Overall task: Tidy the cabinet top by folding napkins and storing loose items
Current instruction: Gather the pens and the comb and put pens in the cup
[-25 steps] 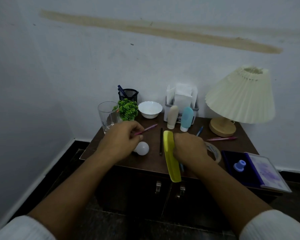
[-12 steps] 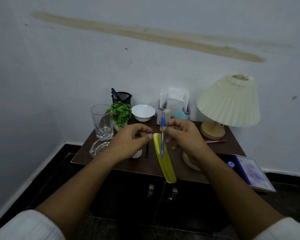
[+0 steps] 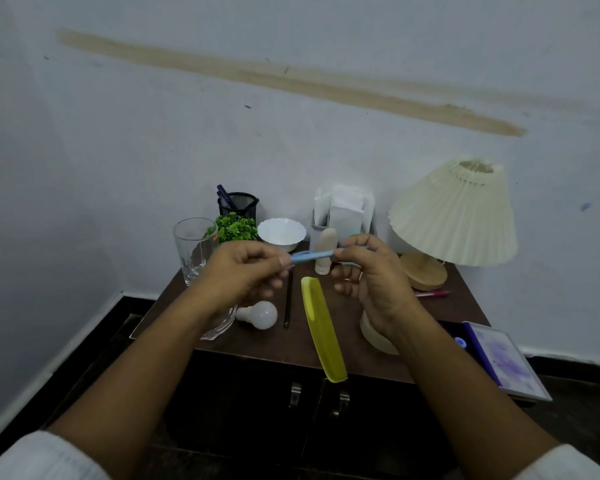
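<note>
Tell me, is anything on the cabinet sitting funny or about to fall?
Yes. The yellow comb lies slanted with its near end sticking out past the front edge of the cabinet top, so it could slip off. A white light bulb also lies loose on its side.

No text, label, brand or number can be read anywhere.

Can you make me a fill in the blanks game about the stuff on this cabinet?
1. The left hand and right hand together hold a ___ pen.
2. The long comb lying on the cabinet top is ___.
3. The white light bulb lies to the ___ of the comb.

Missing words: blue, yellow, left.
</note>
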{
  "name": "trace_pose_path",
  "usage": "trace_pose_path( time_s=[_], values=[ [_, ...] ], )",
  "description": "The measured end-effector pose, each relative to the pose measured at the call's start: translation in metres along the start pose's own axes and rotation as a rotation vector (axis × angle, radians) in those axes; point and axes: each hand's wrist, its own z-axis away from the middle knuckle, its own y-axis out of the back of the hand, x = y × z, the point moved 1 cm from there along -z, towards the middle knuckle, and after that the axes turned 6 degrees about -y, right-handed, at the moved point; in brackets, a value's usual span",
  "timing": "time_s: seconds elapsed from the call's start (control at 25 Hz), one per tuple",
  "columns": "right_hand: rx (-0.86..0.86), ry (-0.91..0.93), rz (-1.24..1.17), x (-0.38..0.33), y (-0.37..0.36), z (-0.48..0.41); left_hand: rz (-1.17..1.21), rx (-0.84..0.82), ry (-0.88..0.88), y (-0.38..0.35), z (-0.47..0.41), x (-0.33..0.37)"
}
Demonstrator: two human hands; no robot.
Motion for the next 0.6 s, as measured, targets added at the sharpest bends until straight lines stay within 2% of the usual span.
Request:
trace_pose_path(
  time_s=[0.2,0.32,0.44,0.52,0.6],
  values=[
    [-0.16,-0.017,0.353,0.013,-0.003,0.0,0.248,0.267,0.02,0.009,-0.008,-0.002],
    [-0.156,0.054,0.411,0.016,-0.011,-0.004,0.341,0.269,-0.006,0.006,-0.01,0.0],
    [-0.167,0.091,0.399,0.019,-0.02,-0.004,0.115,0.125,-0.038,-0.004,-0.007,-0.005],
    [-0.156,0.082,0.443,0.023,-0.023,-0.006,-0.006,0.167,-0.081,-0.001,-0.009,-0.008],
    [-0.048,0.105,0.589,0.027,-0.022,-0.013,-0.104,0.248,-0.122,0.011,-0.015,-0.008]
  ],
)
